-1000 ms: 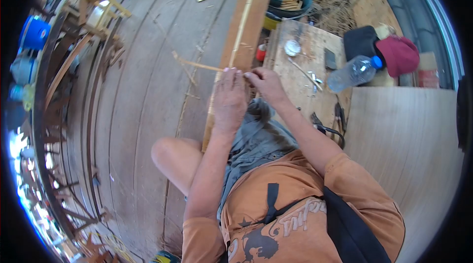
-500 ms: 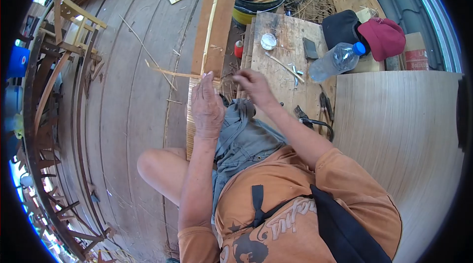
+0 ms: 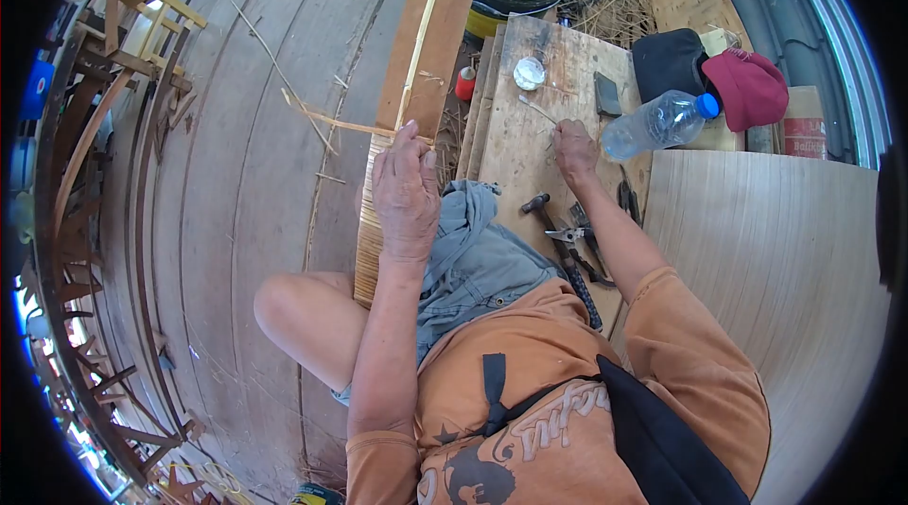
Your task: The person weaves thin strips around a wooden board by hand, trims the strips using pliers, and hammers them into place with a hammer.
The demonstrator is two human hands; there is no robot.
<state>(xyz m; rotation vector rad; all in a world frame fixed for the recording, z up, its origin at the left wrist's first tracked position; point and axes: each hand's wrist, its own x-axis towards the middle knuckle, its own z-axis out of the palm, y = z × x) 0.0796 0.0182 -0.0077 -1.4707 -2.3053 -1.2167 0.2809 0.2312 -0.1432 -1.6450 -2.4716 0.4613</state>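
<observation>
Pinching a thin stick (image 3: 538,109) with right hand (image 3: 576,151), long axis slanting forward-left toward white tub (image 3: 530,74); resting left hand (image 3: 407,195), grip unclear, on strip-wrapped board (image 3: 369,254).

Strip (image 3: 350,125) is tan, board (image 3: 440,43) red-brn, cap (image 3: 747,89) dk red.

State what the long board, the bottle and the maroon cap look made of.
Long board: probably bare wood, matt brown with no gloss.
Bottle: likely clear plastic, glossy and see-through with bright highlights.
Maroon cap: apparently fabric, matt with soft curves.
</observation>
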